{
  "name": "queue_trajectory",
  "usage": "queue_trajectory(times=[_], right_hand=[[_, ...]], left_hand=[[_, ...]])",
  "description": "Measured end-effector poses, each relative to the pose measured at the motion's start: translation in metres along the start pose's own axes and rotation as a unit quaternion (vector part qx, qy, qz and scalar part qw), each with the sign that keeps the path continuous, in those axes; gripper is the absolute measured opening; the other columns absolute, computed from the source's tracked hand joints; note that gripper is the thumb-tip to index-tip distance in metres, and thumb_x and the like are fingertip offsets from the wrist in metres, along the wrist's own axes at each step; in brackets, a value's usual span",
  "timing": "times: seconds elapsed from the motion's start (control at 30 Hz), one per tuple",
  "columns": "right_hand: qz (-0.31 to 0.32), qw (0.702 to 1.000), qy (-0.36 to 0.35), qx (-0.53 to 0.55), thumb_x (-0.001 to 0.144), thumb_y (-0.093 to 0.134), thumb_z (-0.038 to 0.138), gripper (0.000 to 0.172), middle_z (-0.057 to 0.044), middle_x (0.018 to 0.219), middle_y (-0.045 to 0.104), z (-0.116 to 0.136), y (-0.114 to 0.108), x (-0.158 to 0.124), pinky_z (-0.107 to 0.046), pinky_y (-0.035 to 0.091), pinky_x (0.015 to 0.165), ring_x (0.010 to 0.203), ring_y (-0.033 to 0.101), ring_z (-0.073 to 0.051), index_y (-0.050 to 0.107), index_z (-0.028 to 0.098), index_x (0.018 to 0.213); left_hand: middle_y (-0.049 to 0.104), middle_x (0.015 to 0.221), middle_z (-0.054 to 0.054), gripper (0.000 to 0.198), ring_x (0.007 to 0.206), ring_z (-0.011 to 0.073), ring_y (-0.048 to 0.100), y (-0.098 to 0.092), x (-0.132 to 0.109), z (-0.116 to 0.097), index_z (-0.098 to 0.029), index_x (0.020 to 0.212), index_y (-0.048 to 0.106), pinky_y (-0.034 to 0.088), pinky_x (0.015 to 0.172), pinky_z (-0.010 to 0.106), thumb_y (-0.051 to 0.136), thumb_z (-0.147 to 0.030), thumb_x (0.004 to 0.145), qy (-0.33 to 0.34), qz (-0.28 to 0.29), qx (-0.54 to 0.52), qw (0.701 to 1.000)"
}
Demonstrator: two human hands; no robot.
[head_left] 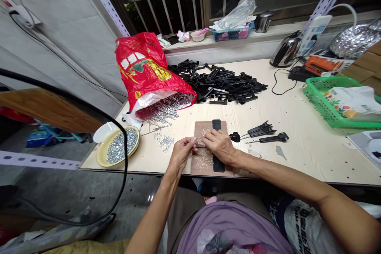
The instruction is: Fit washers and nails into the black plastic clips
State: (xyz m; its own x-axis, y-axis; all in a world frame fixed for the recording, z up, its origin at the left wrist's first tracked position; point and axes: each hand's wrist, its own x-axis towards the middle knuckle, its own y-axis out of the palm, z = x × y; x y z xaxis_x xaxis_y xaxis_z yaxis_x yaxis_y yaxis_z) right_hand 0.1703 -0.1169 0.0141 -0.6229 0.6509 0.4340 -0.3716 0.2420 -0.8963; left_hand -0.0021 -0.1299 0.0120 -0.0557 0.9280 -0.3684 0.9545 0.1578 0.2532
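My left hand is pinched shut on a thin metal pin that points right toward my right hand. My right hand lies over a long black plastic part on a brown board, fingers curled and meeting the pin's tip. Both hands touch over the board near the table's front edge. What the right fingers grip is hidden under them.
A red bag spills metal pins. A pile of black plastic parts lies behind. A yellow dish of small metal bits sits left. Finished black pieces lie right. A green basket and kettle stand far right.
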Motion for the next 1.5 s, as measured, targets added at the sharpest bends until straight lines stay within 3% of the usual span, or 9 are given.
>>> queue_trajectory(times=[0.1,0.2,0.4,0.47,0.57,0.67,0.83,1.03,1.5], right_hand=[[0.015,1.000,-0.003,0.004,0.095,0.042,0.016,0.023,-0.006,0.081,0.059,0.000,-0.001,-0.001,-0.029,0.029,0.064,0.080,0.048,-0.017,0.061,0.017,0.083],[0.039,0.994,0.057,0.082,0.095,0.043,0.023,0.022,-0.005,0.082,0.059,-0.004,-0.002,0.000,-0.026,0.029,0.061,0.078,0.051,-0.015,0.060,0.017,0.083],[0.068,0.954,0.145,0.252,0.093,0.049,0.028,0.019,0.001,0.078,0.061,-0.013,-0.003,0.003,-0.022,0.031,0.059,0.070,0.053,-0.011,0.059,0.017,0.082],[0.052,0.967,0.127,0.215,0.093,0.050,0.026,0.016,-0.001,0.081,0.062,-0.013,-0.004,0.002,-0.023,0.031,0.060,0.073,0.053,-0.012,0.060,0.017,0.083],[0.013,0.995,0.060,0.079,0.094,0.045,0.021,0.021,-0.005,0.083,0.062,-0.010,-0.008,0.000,-0.027,0.030,0.063,0.079,0.050,-0.016,0.062,0.018,0.083],[-0.010,0.999,0.040,0.029,0.096,0.042,0.022,0.025,-0.005,0.082,0.062,-0.009,-0.011,0.000,-0.028,0.030,0.065,0.079,0.049,-0.017,0.064,0.019,0.084],[-0.006,0.994,0.068,0.087,0.096,0.043,0.028,0.023,-0.003,0.088,0.063,-0.005,-0.014,0.003,-0.025,0.033,0.066,0.083,0.054,-0.014,0.064,0.022,0.105],[0.009,0.993,0.094,0.074,0.096,0.043,0.032,0.026,-0.002,0.084,0.061,0.001,-0.011,0.008,-0.025,0.031,0.060,0.078,0.056,-0.014,0.067,0.023,0.100],[0.026,0.986,0.134,0.093,0.097,0.038,0.029,0.026,-0.003,0.086,0.064,0.013,-0.014,0.007,-0.023,0.034,0.060,0.080,0.059,-0.014,0.063,0.020,0.098]], left_hand=[[0.059,0.057,0.000,0.037,0.047,0.0072,0.052,0.002,-0.001,0.003,-0.010,0.072,0.066,0.044,0.048,0.019,0.082,-0.038,0.054,0.043,-0.016,0.036,0.998],[0.060,0.060,0.000,0.032,0.051,0.0080,0.053,0.004,-0.004,0.003,-0.011,0.072,0.066,0.045,0.050,0.020,0.077,-0.038,0.062,0.094,-0.028,0.085,0.992],[0.062,0.066,0.000,0.031,0.054,0.0082,0.056,0.006,-0.005,0.000,-0.011,0.079,0.067,0.045,0.053,0.020,0.075,-0.038,0.066,0.095,-0.002,0.095,0.991],[0.060,0.060,-0.001,0.032,0.049,0.0070,0.053,0.006,-0.004,-0.001,-0.010,0.076,0.066,0.043,0.049,0.019,0.077,-0.037,0.064,0.076,0.002,0.081,0.994],[0.057,0.056,-0.002,0.034,0.045,0.0052,0.050,0.004,0.001,-0.001,-0.010,0.071,0.064,0.041,0.046,0.017,0.081,-0.036,0.057,0.008,0.029,0.024,0.999],[0.058,0.060,-0.001,0.032,0.048,0.0036,0.050,0.001,0.006,-0.003,-0.011,0.068,0.062,0.044,0.048,0.015,0.084,-0.028,0.053,-0.038,0.027,-0.048,0.998],[0.063,0.066,0.001,0.029,0.053,0.0042,0.054,0.005,0.007,-0.004,-0.010,0.070,0.064,0.049,0.054,0.016,0.083,-0.025,0.056,-0.007,-0.036,-0.092,0.995],[0.061,0.062,-0.001,0.035,0.054,0.0057,0.056,0.013,-0.002,-0.005,-0.010,0.072,0.064,0.050,0.056,0.018,0.085,-0.029,0.052,0.034,-0.017,-0.105,0.994],[0.064,0.066,0.001,0.040,0.057,0.0067,0.058,0.012,-0.008,-0.007,-0.009,0.081,0.068,0.051,0.058,0.019,0.087,-0.025,0.049,0.042,-0.023,-0.117,0.992]])
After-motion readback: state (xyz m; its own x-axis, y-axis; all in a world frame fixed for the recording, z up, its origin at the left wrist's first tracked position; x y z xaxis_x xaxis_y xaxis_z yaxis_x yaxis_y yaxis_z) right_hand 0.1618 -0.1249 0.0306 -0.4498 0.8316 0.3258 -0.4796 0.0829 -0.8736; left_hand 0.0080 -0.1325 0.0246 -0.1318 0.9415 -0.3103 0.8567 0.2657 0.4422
